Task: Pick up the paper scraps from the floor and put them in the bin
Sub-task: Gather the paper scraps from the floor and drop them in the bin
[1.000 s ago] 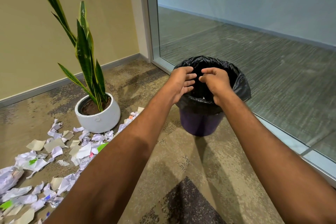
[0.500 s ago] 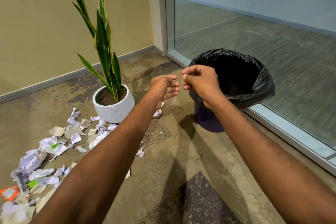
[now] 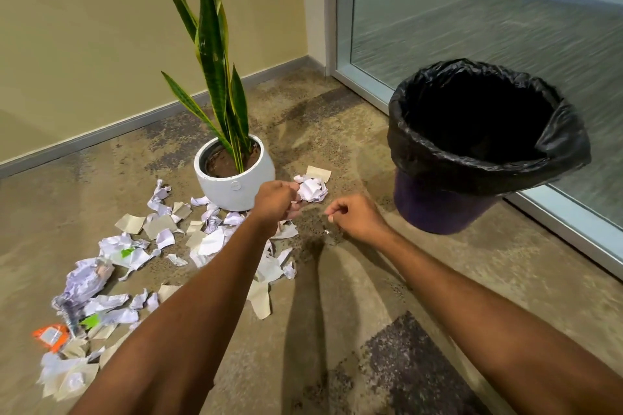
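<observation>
Several white and tan paper scraps (image 3: 205,244) lie strewn on the carpet to the left. A crumpled white paper ball (image 3: 313,190) sits beside a tan scrap (image 3: 318,173), right of the plant pot. My left hand (image 3: 274,200) hovers low with curled fingers, its fingertips at the ball's left edge; whether it grips the ball is unclear. My right hand (image 3: 354,217) is a little to the right, fingers curled in, holding nothing I can see. The bin (image 3: 438,209), purple with a black liner (image 3: 559,141), stands at the right, and its inside is dark.
A snake plant in a white pot (image 3: 236,185) stands just behind the scraps. An orange wrapper (image 3: 50,335) lies at the far left. A glass wall with a metal frame (image 3: 569,229) runs behind the bin. Beige wall and skirting close off the back.
Both hands have left the bin's opening and dropped left and down toward the floor. My view has swung left, so the bin now sits at the right.
</observation>
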